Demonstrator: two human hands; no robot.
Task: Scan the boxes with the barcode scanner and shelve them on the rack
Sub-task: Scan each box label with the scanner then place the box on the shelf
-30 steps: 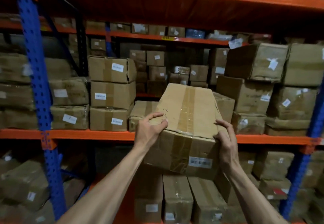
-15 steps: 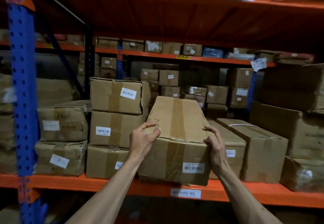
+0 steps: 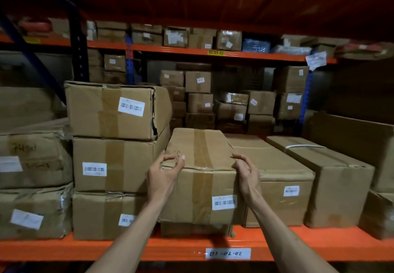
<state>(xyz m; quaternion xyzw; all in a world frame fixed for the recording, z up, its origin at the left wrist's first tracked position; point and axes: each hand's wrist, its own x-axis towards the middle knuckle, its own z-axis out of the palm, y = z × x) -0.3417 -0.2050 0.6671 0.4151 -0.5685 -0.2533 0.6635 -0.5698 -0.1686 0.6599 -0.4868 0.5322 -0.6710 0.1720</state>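
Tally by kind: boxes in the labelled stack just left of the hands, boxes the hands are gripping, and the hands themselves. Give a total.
Boxes in the stack: 3
Held box: 1
Hands: 2 (left hand, right hand)
Total: 6

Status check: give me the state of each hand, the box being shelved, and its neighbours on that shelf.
Left hand: fingers curled on the box's top-left front corner.
Right hand: curled on its top-right front corner.
Held box: taped shut, label facing out, resting on a lower box.
Left stack: three boxes, top one torn.
Right box: lying flat, sealed.
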